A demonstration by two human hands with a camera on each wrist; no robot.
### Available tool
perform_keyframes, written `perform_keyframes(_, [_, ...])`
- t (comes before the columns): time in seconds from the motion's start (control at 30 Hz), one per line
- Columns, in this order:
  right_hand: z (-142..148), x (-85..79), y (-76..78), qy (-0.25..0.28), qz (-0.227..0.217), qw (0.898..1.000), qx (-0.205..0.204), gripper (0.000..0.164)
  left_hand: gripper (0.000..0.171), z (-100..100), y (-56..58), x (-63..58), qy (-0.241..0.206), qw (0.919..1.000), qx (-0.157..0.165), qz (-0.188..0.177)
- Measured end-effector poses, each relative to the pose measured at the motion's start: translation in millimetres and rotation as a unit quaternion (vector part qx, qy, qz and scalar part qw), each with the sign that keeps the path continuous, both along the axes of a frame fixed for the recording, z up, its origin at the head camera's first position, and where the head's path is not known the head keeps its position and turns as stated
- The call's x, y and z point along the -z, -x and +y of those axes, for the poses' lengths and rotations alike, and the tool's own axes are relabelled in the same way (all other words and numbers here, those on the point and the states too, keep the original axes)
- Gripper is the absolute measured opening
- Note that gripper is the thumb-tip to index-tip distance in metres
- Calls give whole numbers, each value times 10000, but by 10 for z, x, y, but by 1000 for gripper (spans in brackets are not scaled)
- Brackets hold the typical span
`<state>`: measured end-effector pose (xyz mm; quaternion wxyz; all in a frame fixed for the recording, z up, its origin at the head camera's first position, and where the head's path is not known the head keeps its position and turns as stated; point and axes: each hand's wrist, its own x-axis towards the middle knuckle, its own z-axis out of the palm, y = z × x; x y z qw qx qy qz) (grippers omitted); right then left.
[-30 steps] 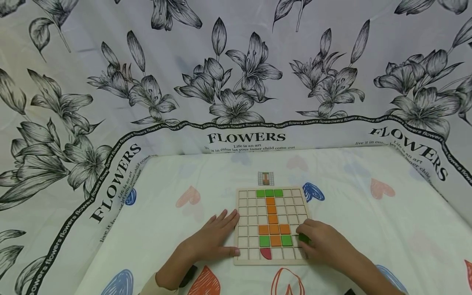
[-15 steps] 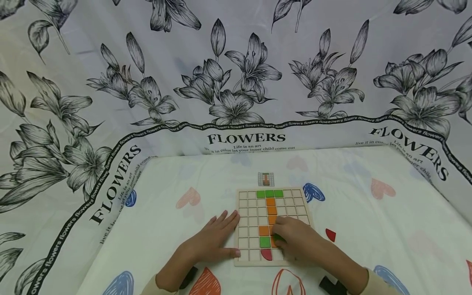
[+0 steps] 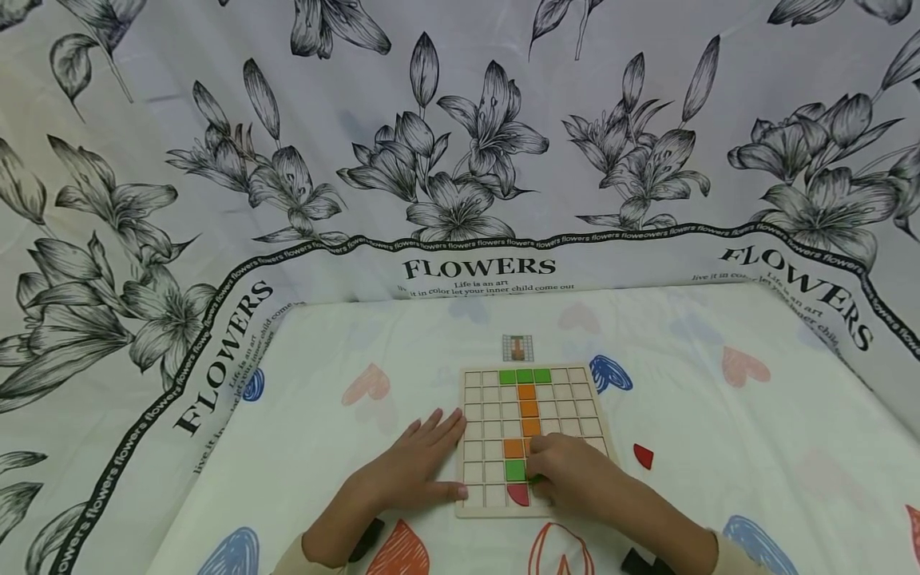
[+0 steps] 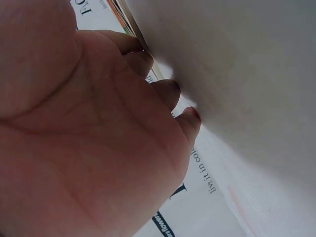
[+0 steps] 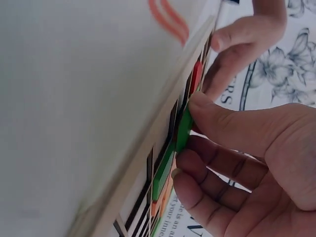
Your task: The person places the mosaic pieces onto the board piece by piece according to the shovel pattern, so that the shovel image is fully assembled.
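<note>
A wooden grid board (image 3: 496, 512) lies on the cloth, with coloured tiles set in its cells. My right hand (image 3: 582, 479) is over its lower middle, pinching a green square tile (image 5: 184, 128) between thumb and fingers; the tile is tilted at the cells beside a red quarter-round tile (image 3: 518, 495). Along the board's left edge rests my left hand (image 3: 410, 467), fingers straight and thumb spread. Three green tiles (image 3: 525, 376) fill part of the top row, above a column of orange tiles (image 3: 529, 409). Another green tile (image 3: 515, 470) sits low on the left. My right hand hides some cells.
A second red quarter-round tile (image 3: 644, 456) lies on the cloth right of the board. Behind the board is a small card (image 3: 517, 348) with a grid picture. A flower-printed curtain (image 3: 460, 160) rises at the back. Black wrist gear (image 3: 643, 561) shows under the right forearm.
My right hand has moved left from the board's right edge to its lower middle, carrying the green tile. The loose red tile on the cloth came into view. My left hand stays put.
</note>
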<state>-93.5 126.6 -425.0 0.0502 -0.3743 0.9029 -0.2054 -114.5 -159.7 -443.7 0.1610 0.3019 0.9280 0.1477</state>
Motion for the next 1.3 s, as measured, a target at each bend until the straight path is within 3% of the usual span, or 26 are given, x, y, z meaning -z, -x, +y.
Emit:
perform_keyframes(0.27, [-12, 26, -148, -38, 128, 9998, -120, 14, 98, 6, -4, -16, -20, 10000, -6, -43])
perform_keyframes(0.87, [49, 68, -204, -66, 465, 9989, -40, 21, 98, 1, 2, -7, -25, 10000, 6, -20])
perform_keyframes(1.03, [196, 47, -191, 129, 181, 9996, 179, 23, 98, -1, 3, 10, -49, 10000, 10, -34])
perform_keyframes(1.13, [369, 41, -156, 175, 379, 9985, 347, 24, 99, -6, 2, 24, -9, 10000, 12, -44])
perform_keyframes(1.2, [513, 34, -133, 104, 650, 9955, 687, 25, 99, -9, 3, 27, 9, 10000, 10, -36])
perform_keyframes(1.3, [733, 24, -98, -212, 926, 9837, 1524, 24, 99, -16, 7, 25, 1, 10000, 21, 2])
